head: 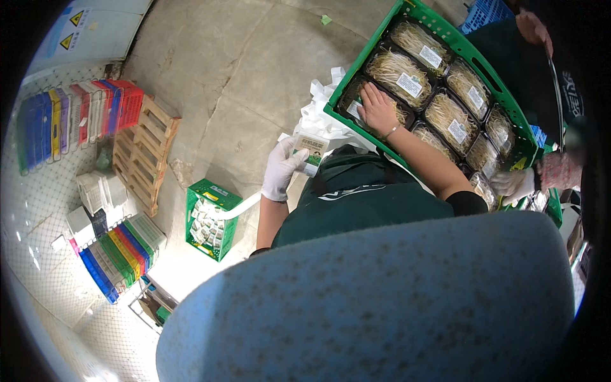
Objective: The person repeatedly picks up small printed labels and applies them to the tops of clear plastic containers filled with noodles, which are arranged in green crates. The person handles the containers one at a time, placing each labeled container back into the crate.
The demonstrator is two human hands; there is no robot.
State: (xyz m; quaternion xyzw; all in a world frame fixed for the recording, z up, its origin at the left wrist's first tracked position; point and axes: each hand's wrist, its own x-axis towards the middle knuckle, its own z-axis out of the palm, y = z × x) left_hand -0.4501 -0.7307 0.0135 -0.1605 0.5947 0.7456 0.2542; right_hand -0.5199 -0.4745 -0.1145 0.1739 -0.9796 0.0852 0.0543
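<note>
My left hand (280,167), in a white glove, grips a printed card or label stack (310,152) with green and beige on it, in front of my dark green apron (363,200). My bare right hand (379,111) rests palm down, fingers extended, on a black plastic tray of bean sprouts (400,112) at the near left corner of a green plastic crate (355,71). A white label (354,109) shows on that tray beside my fingertips. More wrapped trays of bean sprouts (396,71) with white labels fill the crate around it.
White backing strip (322,107) lies bunched beside the crate. A smaller green crate (229,234) on the floor holds many small printed packets. Stacked coloured crates (129,107) and a wooden pallet (143,157) stand left. At the right, a co-worker's gloved hand (515,185) touches a tray.
</note>
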